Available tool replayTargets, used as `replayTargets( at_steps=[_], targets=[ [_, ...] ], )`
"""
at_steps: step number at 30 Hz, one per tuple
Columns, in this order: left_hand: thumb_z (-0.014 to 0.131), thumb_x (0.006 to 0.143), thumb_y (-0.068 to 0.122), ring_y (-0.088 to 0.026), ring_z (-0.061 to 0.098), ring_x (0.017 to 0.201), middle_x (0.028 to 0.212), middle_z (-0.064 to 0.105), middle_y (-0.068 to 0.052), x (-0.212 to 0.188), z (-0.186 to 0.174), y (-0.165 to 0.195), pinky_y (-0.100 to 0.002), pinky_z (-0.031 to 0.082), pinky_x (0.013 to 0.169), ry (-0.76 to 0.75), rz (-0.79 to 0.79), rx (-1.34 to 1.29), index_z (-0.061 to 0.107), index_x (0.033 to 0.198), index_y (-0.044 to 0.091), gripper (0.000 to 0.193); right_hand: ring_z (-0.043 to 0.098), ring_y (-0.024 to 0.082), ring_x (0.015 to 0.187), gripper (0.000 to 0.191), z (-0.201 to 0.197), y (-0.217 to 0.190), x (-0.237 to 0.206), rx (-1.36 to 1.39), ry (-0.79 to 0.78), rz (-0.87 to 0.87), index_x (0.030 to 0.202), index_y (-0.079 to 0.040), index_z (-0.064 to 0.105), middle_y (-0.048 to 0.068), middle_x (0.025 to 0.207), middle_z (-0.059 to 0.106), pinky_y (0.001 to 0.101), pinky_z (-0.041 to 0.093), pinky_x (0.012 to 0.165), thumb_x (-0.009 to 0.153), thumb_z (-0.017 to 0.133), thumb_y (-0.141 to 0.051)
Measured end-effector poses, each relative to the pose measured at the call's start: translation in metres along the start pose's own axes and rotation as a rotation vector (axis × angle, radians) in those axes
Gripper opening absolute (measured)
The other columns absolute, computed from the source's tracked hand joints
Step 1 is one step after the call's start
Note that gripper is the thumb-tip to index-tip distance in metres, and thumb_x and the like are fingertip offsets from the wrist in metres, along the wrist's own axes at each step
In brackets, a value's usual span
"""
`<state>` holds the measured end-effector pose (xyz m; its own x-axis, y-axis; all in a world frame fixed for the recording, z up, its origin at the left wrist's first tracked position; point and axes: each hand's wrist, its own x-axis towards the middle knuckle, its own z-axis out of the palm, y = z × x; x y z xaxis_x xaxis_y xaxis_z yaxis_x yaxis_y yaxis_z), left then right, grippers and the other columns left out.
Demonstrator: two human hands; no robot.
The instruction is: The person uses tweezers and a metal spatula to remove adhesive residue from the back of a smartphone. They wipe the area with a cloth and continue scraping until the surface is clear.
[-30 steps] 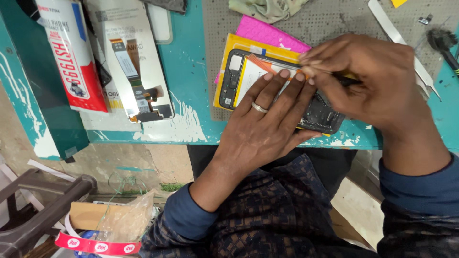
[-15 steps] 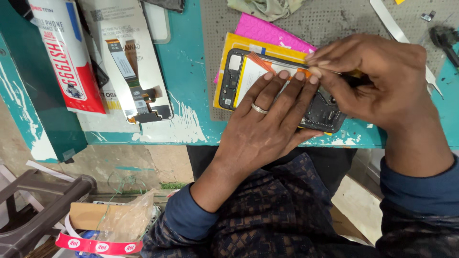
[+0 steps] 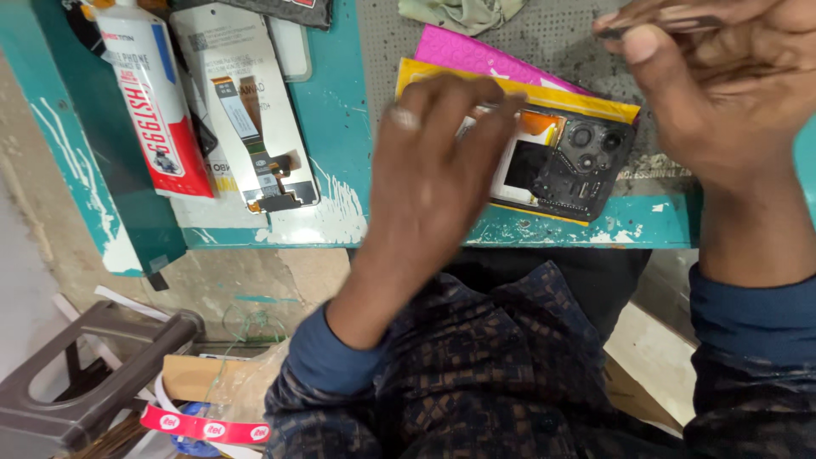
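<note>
Under the left hand (image 3: 433,178), on the teal worktop (image 3: 340,127): one opened black smartphone with its back cover off (image 3: 565,161), lying flat on a yellow padded envelope (image 3: 527,95), which overlaps a pink envelope (image 3: 476,55) behind it.

- Left hand: fingers spread and laid flat, tips over the phone's upper edge; motion blur hides whether they press on it.
- Right hand (image 3: 722,93): raised above and to the right of the phone, apart from it; fingers pinched together on a thin dark tool (image 3: 654,21), kind unclear.
- Phone, handling judgement: light, rigid, fragile; exposed camera cluster and orange flex cable near the fingertips are likely easy to damage. Best held by the outer frame edges, away from the open interior.
- Left of the left hand: white replacement screen panel with ribbon cable (image 3: 251,127); further left, a white and red glue tube (image 3: 149,102).
- Beyond the fingers: crumpled grey-green cloth (image 3: 459,13) on a grey perforated mat (image 3: 552,42).
- Below the worktop: grey plastic stool (image 3: 85,382).
</note>
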<state>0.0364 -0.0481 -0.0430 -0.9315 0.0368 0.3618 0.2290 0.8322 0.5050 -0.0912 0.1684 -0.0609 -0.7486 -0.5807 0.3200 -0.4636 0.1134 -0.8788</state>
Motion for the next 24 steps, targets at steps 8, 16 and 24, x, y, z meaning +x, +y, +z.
replayTargets(
  at_steps=[8,16,24],
  targets=[
    [0.077,0.096,0.012,-0.026,0.059,0.1,0.103,0.062,-0.004,0.031,-0.008,-0.016,-0.04,0.046,0.084,-0.099,0.077,-0.077,0.073,0.104,0.008,0.009,0.073,0.03,0.11,0.012,-0.006,0.005,-0.005,-0.031,-0.005,0.02,0.118,0.005,0.053,0.022,0.114,0.067,0.0388,0.064,0.099,0.112,0.059,0.013],
    [0.069,0.089,0.003,-0.027,0.058,0.099,0.104,0.062,-0.007,0.032,-0.002,-0.008,-0.041,0.047,0.085,-0.113,0.099,0.052,0.069,0.109,0.005,0.021,0.073,0.03,0.11,0.012,-0.009,0.007,-0.01,-0.033,-0.027,0.029,0.116,0.006,0.053,0.022,0.112,0.067,0.039,0.065,0.098,0.11,0.06,0.013],
    [0.065,0.091,0.004,-0.028,0.056,0.104,0.113,0.057,-0.009,0.022,0.01,-0.004,-0.042,0.048,0.091,-0.126,0.077,0.121,0.06,0.119,0.003,0.029,0.073,0.031,0.11,0.012,-0.01,0.008,-0.012,-0.036,-0.03,0.033,0.113,0.006,0.053,0.023,0.11,0.067,0.0392,0.065,0.097,0.109,0.062,0.013]
  ],
)
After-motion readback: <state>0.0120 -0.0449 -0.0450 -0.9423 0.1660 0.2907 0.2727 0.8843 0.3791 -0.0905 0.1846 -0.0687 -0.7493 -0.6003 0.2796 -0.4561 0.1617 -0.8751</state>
